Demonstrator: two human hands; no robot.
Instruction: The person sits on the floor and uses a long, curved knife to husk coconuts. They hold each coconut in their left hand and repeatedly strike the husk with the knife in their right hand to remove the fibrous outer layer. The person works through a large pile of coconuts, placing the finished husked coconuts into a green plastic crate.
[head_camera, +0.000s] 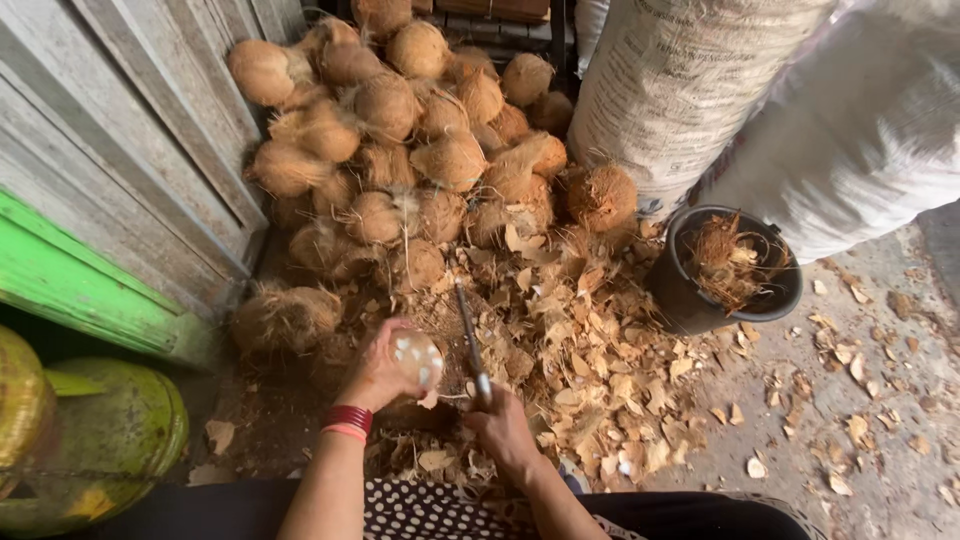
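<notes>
- The left hand (378, 372) cupped one peeled coconut (418, 358), fingers curled round its underside, low in the middle over the husk litter.
- The right hand (503, 428) gripped one long blade (470, 340), fingers wrapped tight about the handle, the tip pointing away beside the coconut.
- One heap of brown husked coconuts (400, 150), upwards of twenty, lay beyond against the wooden wall.
- One black bucket (690, 300) with fibre stood to the right.
- Two white sacks (690, 90) rose behind it.
</notes>
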